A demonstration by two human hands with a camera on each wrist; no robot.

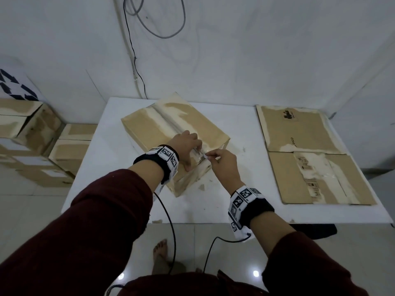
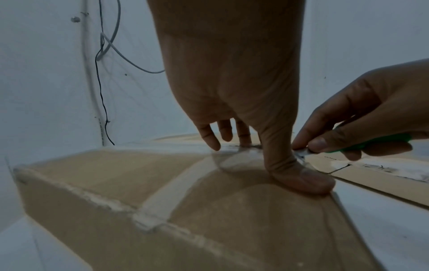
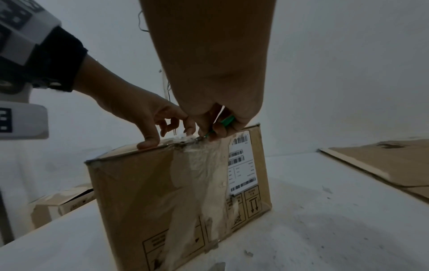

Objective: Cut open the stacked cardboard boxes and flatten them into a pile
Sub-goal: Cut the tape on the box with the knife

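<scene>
While left hand (image 1: 188,144) fingers press flat on box (image 1: 149,127) on table (image 1: 241,122), right hand (image 1: 224,165) grips cutter, green handle (image 3: 226,121) only in wrist views, blade tip hard to see.

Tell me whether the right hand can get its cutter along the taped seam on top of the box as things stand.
Probably not freely: the right hand has the cutter at the box edge, but the left hand rests on the seam just ahead.
</scene>
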